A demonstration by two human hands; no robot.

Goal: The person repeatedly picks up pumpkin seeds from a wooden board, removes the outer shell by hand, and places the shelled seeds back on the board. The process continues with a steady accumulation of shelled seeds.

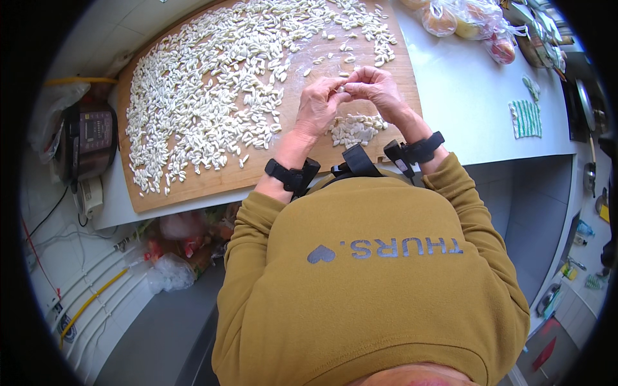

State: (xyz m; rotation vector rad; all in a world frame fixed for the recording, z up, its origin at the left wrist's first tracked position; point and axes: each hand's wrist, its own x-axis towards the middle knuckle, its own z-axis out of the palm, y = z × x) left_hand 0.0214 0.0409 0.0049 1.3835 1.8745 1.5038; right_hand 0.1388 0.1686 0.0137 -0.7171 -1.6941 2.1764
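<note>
Over the wooden board (302, 80), my left hand (317, 106) and my right hand (378, 91) meet with fingertips pinched together. A small whitish dough piece (341, 89) shows between them, partly covered by the fingers. Just below my hands lies a heap of small floured dough lumps (357, 131). Many shaped, oval white dough pieces (212, 96) spread across the left and far parts of the board. A few single ones lie just beyond my fingers. Each wrist wears a black strap with a small device.
A white counter (457, 96) carries the board. Bagged fruit (479, 22) sits at the far right, and a green-striped cloth (525, 119) lies nearer. On the left stands a dark cooker (93, 138). Plastic bags (172, 273) and produce are below the counter's left front edge.
</note>
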